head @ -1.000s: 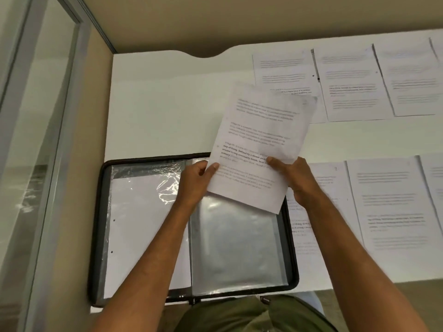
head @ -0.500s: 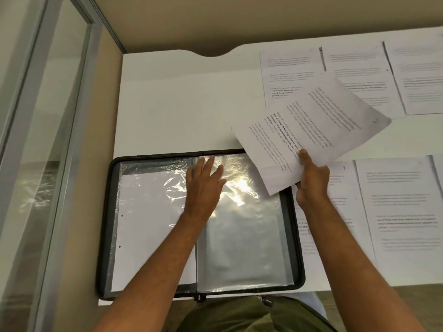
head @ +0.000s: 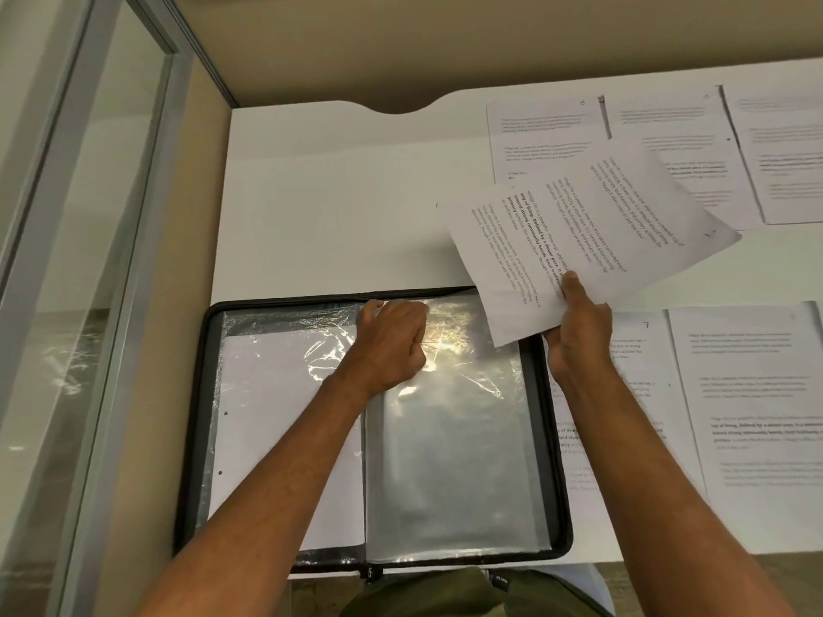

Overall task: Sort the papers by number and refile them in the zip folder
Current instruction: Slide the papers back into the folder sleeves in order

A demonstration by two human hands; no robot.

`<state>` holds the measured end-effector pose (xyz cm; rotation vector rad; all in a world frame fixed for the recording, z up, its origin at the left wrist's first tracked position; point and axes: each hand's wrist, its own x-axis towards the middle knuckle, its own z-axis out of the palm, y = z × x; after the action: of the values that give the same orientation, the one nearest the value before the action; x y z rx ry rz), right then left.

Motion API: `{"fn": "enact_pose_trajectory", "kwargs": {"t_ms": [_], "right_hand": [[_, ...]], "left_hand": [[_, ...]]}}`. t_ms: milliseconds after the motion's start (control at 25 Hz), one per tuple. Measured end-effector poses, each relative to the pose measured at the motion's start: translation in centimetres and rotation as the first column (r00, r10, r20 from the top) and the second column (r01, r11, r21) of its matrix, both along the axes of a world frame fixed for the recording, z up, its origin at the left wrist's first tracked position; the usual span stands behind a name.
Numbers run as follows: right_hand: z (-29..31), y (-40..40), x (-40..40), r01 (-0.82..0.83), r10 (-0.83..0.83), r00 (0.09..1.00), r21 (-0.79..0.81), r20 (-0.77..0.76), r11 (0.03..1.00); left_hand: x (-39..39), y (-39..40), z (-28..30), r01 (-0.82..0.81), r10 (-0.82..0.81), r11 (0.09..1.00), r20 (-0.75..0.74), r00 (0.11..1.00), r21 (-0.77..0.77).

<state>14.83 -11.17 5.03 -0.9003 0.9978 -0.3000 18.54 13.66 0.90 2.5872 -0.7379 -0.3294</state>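
a: on the white table (head: 338,207), near its front edge, the zip folder (head: 209,438) lies open, yes?

b: yes. its left page holds a white sheet (head: 276,438) under wrinkled plastic. the right plastic sleeve (head: 450,460) looks empty, but strong glare covers its top, so i cannot be sure.

a: and the left hand (head: 392,345)?

b: it is at the top of the sleeve, near the spine, fingers curled in. whether it pinches the plastic edge, i cannot tell.

a: the right hand (head: 579,336)?

b: it holds one printed paper (head: 592,233) by the lower edge, thumb on top, lifted and tilted over the folder's right corner.

a: the number on it?

b: too small to read. more papers (head: 757,394) lie in rows at the right, partly cut off by the frame, text blurred.
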Motion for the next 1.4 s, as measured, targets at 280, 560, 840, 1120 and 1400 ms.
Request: {"fn": "enact_pose_trajectory", "kwargs": {"t_ms": [280, 560, 840, 1120, 1400], "right_hand": [[0.8, 0.3, 2.4, -0.062, 0.061, 0.998, 0.034, 0.035, 0.998], [0.7, -0.4, 4.3, -0.169, 0.176, 0.981, -0.086, 0.085, 0.982], [-0.8, -0.9, 5.7, -0.199, 0.208, 0.976, -0.113, 0.072, 0.973], [-2.3, 0.1, 6.7, -0.285, 0.300, 0.952, -0.179, 0.062, 0.942], [-2.8, 0.6, 6.8, -0.464, 0.491, 0.871, -0.303, 0.014, 0.832]], "left_hand": [[1.4, -0.7, 1.5, -0.047, 0.040, 0.996, -0.078, 0.996, -0.081], [3.1, -3.2, 2.4, -0.009, 0.009, 1.000, -0.068, 0.998, -0.003], [1.8, -3.2, 0.9, -0.049, 0.050, 0.998, 0.017, 0.999, -0.036], [1.1, -3.5, 0.9, -0.093, 0.096, 0.995, 0.077, 0.992, -0.038], [1.5, -3.9, 1.4, -0.120, 0.124, 0.992, 0.102, 0.987, -0.045]]}}
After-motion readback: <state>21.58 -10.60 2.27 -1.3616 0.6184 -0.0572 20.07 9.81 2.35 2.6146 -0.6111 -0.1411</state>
